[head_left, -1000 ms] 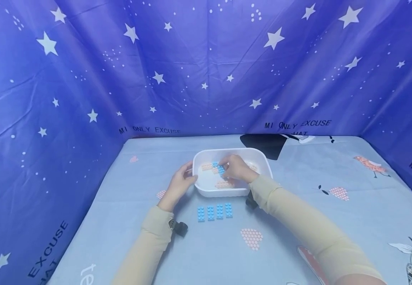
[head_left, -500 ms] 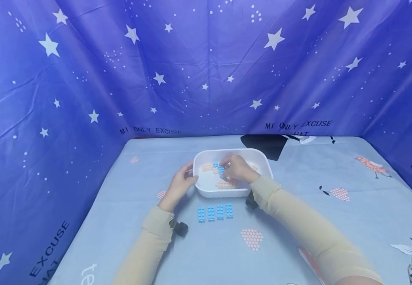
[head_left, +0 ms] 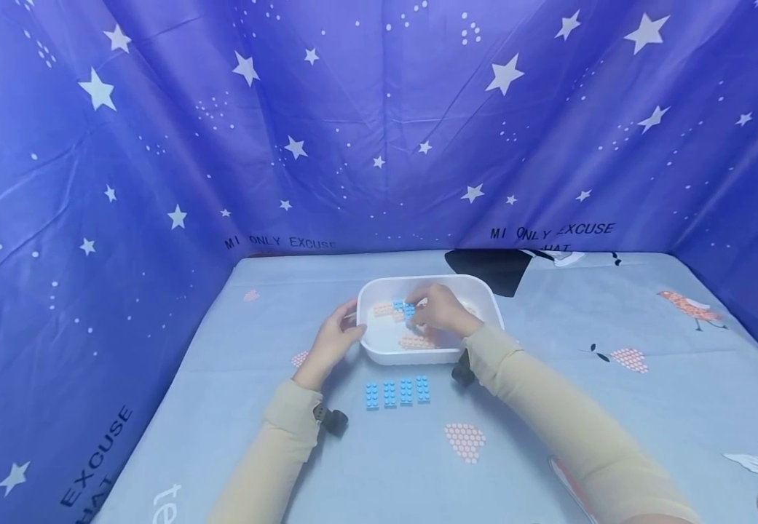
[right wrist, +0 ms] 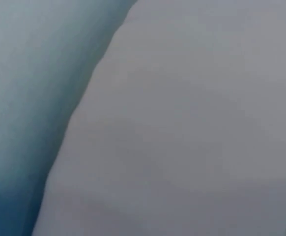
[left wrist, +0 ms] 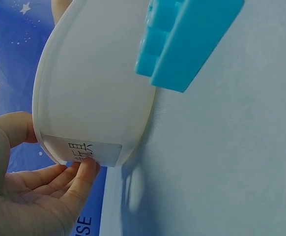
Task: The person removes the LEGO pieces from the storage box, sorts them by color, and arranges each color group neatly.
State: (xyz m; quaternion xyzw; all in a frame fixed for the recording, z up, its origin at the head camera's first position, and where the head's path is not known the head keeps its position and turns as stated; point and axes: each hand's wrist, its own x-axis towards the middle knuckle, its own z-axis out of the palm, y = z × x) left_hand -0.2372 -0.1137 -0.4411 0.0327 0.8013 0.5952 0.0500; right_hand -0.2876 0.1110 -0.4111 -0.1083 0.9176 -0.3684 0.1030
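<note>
Little has moved since the earlier frames: the head view has drifted slightly, while both hands keep nearly the same places at the white container (head_left: 411, 357). Inside it, toward the middle, a blue brick (head_left: 409, 311) sits between the fingertips and thumb of the right hand (head_left: 440, 309), whose fingers are curled and look to be pinching it. The right wrist view, a blurred pale expanse, adds nothing about that grip. Beside it lie peach bricks (head_left: 384, 309) and another blue brick (head_left: 398, 304). The left hand (head_left: 331, 342) grips the container's left end, thumb at the rim, fingers against the wall by a label (left wrist: 106, 153). For a clean pick, I would keep that hold firm, pinch the brick by opposite sides, and lift it straight up so its peach neighbours are not dragged along. In front of the container, 4 blue bricks (head_left: 406, 391) stand in a row on the cloth-covered surface (head_left: 365, 473); the sleeves should pass wide of them. A starry blue curtain (head_left: 379, 94) hangs behind.
</note>
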